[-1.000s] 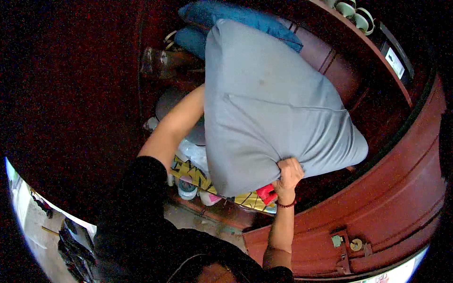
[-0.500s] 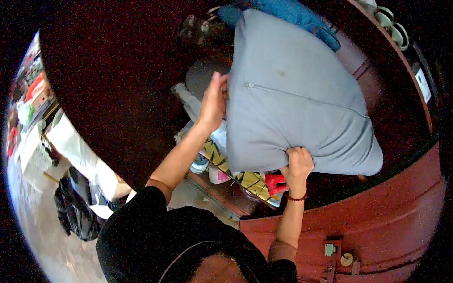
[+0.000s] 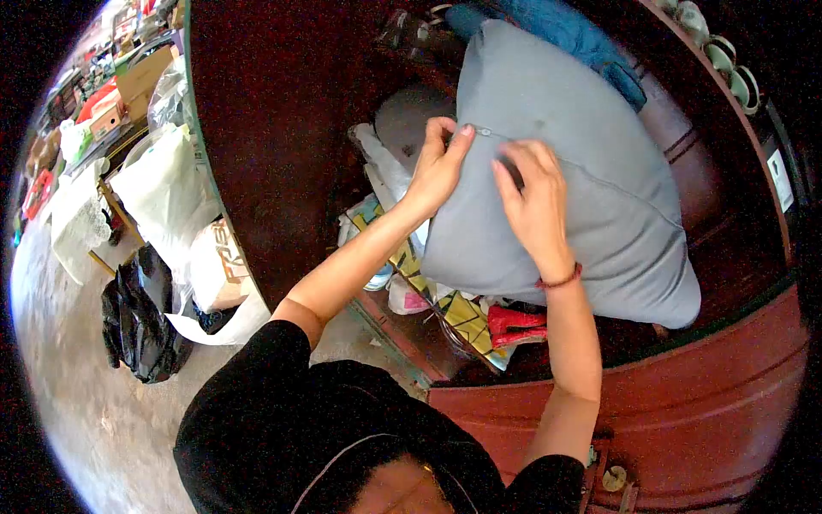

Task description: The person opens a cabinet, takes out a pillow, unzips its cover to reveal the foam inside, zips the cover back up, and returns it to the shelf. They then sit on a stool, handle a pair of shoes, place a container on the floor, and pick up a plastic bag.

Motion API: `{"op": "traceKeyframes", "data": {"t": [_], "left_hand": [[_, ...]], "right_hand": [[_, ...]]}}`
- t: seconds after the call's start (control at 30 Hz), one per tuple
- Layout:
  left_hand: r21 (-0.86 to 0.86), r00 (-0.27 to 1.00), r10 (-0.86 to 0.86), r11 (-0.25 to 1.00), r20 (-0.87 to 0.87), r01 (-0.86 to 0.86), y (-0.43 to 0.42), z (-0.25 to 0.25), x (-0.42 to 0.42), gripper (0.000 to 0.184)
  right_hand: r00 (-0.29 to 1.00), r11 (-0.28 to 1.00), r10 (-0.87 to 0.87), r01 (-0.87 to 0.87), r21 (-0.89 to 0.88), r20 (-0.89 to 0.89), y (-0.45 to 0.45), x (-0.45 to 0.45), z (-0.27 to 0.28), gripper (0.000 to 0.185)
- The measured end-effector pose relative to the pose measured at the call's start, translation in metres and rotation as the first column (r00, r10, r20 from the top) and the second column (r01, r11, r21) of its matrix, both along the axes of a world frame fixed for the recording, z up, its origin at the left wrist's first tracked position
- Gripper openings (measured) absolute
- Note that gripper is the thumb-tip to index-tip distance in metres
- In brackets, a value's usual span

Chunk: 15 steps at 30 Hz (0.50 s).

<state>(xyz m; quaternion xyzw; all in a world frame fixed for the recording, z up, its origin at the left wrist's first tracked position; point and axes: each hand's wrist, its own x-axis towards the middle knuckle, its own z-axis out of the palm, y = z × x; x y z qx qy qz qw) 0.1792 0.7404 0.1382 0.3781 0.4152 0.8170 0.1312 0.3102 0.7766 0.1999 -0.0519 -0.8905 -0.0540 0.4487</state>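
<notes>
at the upper left edge of the grey zippered cushion, the left hand grips the fabric with its thumb by the zip pull. over the cushion's face, just right of that pull, the right hand is loosely open, fingers curved and thumb apart; it is blurred, so whether its fingertips meet the cloth is hard to say. a dark red bead bracelet circles the right wrist. the cushion sits tilted inside an open reddish-brown cabinet. behind the cushion lies blue fabric; to its upper right, several pale cups stand in a row. below its lower edge are a red item and a yellow-and-black patterned sheet. well left of the cushion, a black plastic bag rests on the floor.
</notes>
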Motion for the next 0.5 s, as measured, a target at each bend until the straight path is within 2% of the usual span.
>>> {"op": "traceKeyframes", "data": {"t": [0.17, 0.2, 0.27, 0.37, 0.4, 0.47, 0.5], "left_hand": [[-0.007, 0.978, 0.093, 0.995, -0.188, -0.097, 0.0, 0.004, -0.004, 0.026], [-0.006, 0.978, 0.091, 0.996, -0.188, -0.093, 0.002, 0.003, -0.004, 0.026], [0.048, 0.971, 0.147, 0.989, -0.187, -0.141, 0.006, 0.002, -0.004, 0.025], [0.055, 0.979, 0.1, 0.994, -0.177, -0.092, 0.007, -0.002, -0.006, 0.023], [0.052, 0.977, 0.129, 0.991, -0.171, -0.121, 0.01, -0.004, -0.007, 0.022], [0.065, 0.966, 0.182, 0.983, -0.184, -0.172, 0.011, -0.003, -0.005, 0.022], [0.074, 0.963, 0.158, 0.987, -0.219, -0.145, 0.012, -0.005, -0.007, 0.02]], "right_hand": [[0.997, 0.998, -0.058, 0.058, -0.012, -0.049, 0.007, -0.027, 0.003, 0.014], [0.997, 0.998, -0.062, 0.061, -0.011, -0.049, 0.005, -0.028, 0.004, 0.014], [0.993, 0.988, -0.078, 0.089, 0.124, -0.087, 0.003, -0.031, 0.006, 0.009], [0.985, 0.978, -0.17, 0.171, 0.117, -0.017, 0.015, -0.034, 0.002, 0.008], [0.98, 0.973, -0.197, 0.199, 0.115, -0.028, 0.014, -0.034, 0.004, 0.008], [0.983, 0.961, -0.181, 0.177, 0.213, -0.001, 0.01, -0.035, 0.006, 0.009], [0.983, 0.961, -0.184, 0.176, 0.211, 0.019, 0.009, -0.034, 0.007, 0.01]]}}
